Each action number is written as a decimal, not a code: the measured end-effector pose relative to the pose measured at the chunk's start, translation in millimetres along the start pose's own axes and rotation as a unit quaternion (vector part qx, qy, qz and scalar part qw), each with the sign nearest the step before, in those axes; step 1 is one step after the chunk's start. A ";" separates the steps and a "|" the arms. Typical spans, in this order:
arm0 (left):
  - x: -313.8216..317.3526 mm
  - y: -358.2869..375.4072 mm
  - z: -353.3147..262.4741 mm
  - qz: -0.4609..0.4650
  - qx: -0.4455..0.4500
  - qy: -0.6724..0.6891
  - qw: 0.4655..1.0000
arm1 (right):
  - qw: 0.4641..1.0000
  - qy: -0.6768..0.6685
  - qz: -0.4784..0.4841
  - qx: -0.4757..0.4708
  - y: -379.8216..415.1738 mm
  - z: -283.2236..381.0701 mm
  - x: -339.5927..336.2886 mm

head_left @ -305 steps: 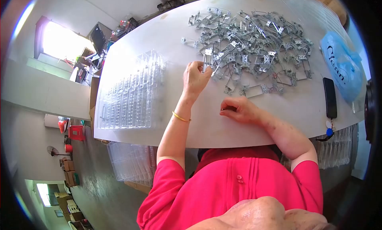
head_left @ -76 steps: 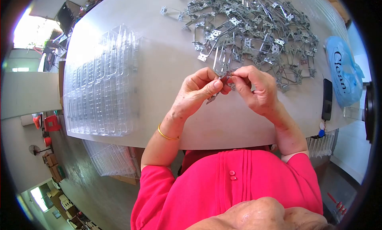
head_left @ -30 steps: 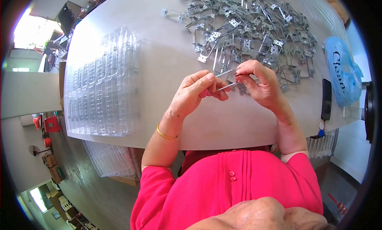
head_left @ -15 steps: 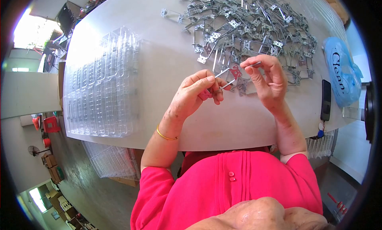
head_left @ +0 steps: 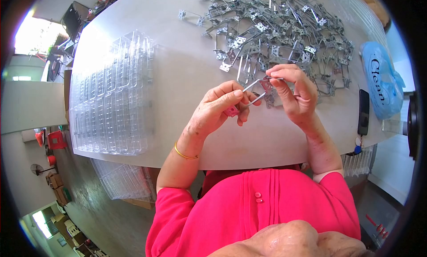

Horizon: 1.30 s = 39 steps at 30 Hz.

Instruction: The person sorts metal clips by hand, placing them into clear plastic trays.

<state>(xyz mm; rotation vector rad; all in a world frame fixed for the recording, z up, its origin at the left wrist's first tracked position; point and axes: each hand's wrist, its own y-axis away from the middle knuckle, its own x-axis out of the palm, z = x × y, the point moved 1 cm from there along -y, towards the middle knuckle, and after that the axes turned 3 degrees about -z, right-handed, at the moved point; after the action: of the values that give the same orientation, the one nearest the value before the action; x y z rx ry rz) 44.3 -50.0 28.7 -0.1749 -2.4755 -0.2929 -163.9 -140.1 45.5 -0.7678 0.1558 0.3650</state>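
Observation:
My left hand is closed around a metal bracket with two thin arms, which point up and right; a small plate near my palm looks pink. Between the thumb and fingers of my right hand is a thin dark metal strip. Its tip is right by the upper end of the bracket, where a reddish perforated plate shows. Just beyond both hands lies a heap of similar metal brackets, tangled together.
Clear plastic trays are stacked on the left of the white table. At the right lie a black phone with keys by it and a blue plastic bag. More clear trays sit below the left table edge.
My right hand has tilted and moved slightly left and down, bringing the strip to the bracket's end. The left hand has barely shifted, still holding the bracket.

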 end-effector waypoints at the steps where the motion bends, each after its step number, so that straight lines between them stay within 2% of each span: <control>1: -0.5 -0.2 0.6 0.000 0.000 0.000 1.000 | 1.000 0.014 0.004 -0.003 -0.7 1.4 0.1; 5: -3.8 -2.0 3.4 0.018 0.018 -0.003 1.000 | 0.999 0.032 0.024 -0.022 -2.9 4.4 0.6; 11: -3.4 -1.5 3.5 0.028 0.030 0.012 0.999 | 0.998 -0.011 0.057 0.004 -1.7 6.9 -3.3; 13: -4.0 -1.7 2.0 0.033 0.027 0.024 0.999 | 0.987 -0.124 0.058 0.081 -0.4 5.6 -4.6; 16: -6.5 -2.2 3.8 0.067 0.026 0.050 0.996 | 0.978 -0.174 0.039 0.104 3.2 1.1 -1.6; 22: -7.2 -1.5 6.6 0.089 0.023 0.062 0.994 | 0.992 -0.111 0.055 -0.002 1.0 -3.4 -0.1; 25: -8.5 -1.2 10.7 0.093 0.056 0.063 0.992 | 0.994 -0.086 0.059 -0.011 -4.1 0.1 -1.8; 29: -12.3 0.9 2.6 0.138 0.031 0.081 0.987 | 0.997 -0.011 0.070 -0.027 -5.8 -0.8 -1.2; 31: -14.5 0.0 3.4 0.146 0.037 0.088 0.985 | 0.998 0.039 0.048 -0.003 -4.9 -5.9 1.5; 34: -16.2 -2.7 3.9 0.142 0.073 0.095 0.983 | 0.999 0.008 -0.002 0.033 -0.1 -13.4 2.9; 35: -16.4 -4.1 4.4 0.116 0.084 0.095 0.985 | 0.999 0.006 -0.001 0.031 0.4 -10.9 2.1; 37: -18.0 -4.6 3.9 0.090 0.095 0.094 0.987 | 0.990 -0.053 -0.018 0.129 4.0 -2.2 -1.7; 39: -19.6 -5.4 3.3 0.057 0.089 0.079 0.991 | 0.989 -0.049 0.001 0.138 6.7 4.7 -3.9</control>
<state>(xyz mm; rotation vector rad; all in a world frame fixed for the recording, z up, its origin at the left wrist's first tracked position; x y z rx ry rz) 56.8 -55.5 13.4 -0.2098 -2.3093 -0.0358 -170.0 -133.4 45.5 -0.4754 0.1119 0.3723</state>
